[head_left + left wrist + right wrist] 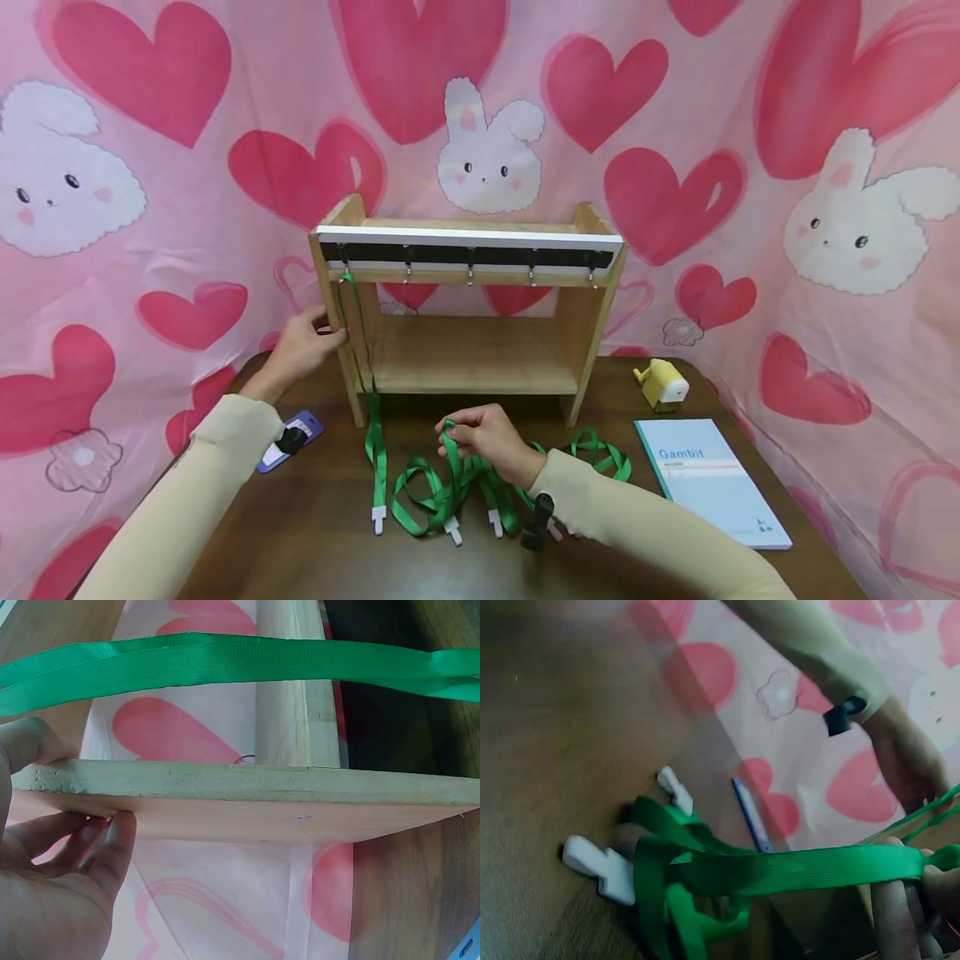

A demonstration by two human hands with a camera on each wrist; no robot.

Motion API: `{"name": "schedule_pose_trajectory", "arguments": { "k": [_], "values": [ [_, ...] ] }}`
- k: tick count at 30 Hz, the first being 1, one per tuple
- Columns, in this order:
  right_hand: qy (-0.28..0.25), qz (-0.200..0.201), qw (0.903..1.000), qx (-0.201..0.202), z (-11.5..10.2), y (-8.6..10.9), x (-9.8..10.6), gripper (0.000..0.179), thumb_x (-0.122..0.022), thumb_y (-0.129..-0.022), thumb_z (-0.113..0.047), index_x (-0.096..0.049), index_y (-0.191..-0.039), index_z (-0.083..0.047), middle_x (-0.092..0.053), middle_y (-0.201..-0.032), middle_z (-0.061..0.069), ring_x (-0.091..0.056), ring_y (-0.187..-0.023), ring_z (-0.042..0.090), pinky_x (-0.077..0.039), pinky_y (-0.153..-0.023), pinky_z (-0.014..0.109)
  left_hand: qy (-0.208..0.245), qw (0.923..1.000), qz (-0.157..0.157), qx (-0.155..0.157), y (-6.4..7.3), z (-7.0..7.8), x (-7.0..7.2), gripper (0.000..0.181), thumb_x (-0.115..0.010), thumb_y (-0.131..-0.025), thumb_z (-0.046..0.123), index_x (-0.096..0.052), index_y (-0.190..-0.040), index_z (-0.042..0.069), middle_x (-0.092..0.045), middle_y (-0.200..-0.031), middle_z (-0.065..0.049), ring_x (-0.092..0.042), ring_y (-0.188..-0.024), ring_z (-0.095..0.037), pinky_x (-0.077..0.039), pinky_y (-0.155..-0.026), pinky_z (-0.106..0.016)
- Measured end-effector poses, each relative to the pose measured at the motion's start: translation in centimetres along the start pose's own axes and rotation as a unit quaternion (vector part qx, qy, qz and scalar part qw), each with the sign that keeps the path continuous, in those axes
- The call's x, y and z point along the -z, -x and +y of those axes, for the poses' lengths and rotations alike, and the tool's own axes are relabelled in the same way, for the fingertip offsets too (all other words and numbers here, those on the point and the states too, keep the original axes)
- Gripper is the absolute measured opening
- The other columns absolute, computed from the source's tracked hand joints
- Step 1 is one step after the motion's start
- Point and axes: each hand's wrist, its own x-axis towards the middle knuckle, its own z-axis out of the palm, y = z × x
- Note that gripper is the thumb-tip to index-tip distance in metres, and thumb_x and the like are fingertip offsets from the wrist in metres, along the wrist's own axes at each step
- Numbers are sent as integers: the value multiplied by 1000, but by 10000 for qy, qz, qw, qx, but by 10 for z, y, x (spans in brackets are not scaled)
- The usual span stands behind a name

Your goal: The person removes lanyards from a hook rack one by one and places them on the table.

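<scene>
A dark wood-grain tabletop [315, 533] is used as the base, and on it a wooden two-tier rack [472, 354] is stood upright. The rack's left side panel [247, 817] is gripped by the left hand [302, 343], thumb on the inner side and fingers on the outer, probably so that the frame is kept steady. A Gambit notebook [708, 479] is laid at the right, apart from the work. By the right hand [491, 437], a green lanyard [802, 871] is pinched near a looped end and lifted before the rack, its lower part being left among other green lanyards [619, 468] on the tabletop. One hung lanyard [377, 454] is carried by the leftmost hook, so its straps are drawn down. A yellow pencil sharpener [663, 385] is set behind the notebook; a blue badge holder [310, 423] is placed at the left. Four metal hooks [470, 277] are left bare.
</scene>
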Motion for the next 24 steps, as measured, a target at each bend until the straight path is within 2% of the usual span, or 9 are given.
{"name": "schedule_pose_trajectory", "arguments": {
  "k": [3,4,10,15,24],
  "values": [
    [67,365,9993,51,8,-8,-4,20,-60,-96,1,-73,-110,7,-77,-98,16,-78,-83,19,-64,-81,37,-37,10000,-15,14,1,-2,-1,44,-59,-96,10,-53,-136,-8,-60,-134,-33,-60,-125,-47,-56,-98,-51],
    [85,495,9987,64,10,-10,-6,19,-60,-97,1,-74,-109,6,-78,-98,16,-78,-85,21,-64,-82,37,-39,10000,-14,18,1,-2,-1,45,-59,-96,10,-53,-136,-8,-60,-134,-33,-59,-126,-48,-54,-99,-56],
    [84,1019,9944,264,14,-22,-19,17,-62,-97,-3,-76,-106,1,-77,-106,20,-78,-94,27,-63,-84,37,-19,10000,79,-43,1,0,-2,42,-60,-96,10,-55,-133,-8,-61,-131,-34,-61,-124,-47,-54,-99,-56],
    [222,1078,9934,323,22,-26,-33,16,-63,-97,-5,-78,-103,-4,-76,-108,23,-78,-93,26,-63,-83,36,-34,9999,117,-92,1,0,-3,40,-61,-95,9,-57,-130,-9,-63,-129,-34,-62,-122,-46,-57,-97,-51],
    [672,1105,9912,265,39,-30,-46,17,-65,-96,-6,-77,-105,1,-79,-98,17,-78,-89,26,-63,-75,29,-46,9998,117,-133,0,-3,-2,40,-59,-94,8,-56,-130,-10,-63,-128,-34,-62,-122,-47,-58,-96,-49]
  ]
}}
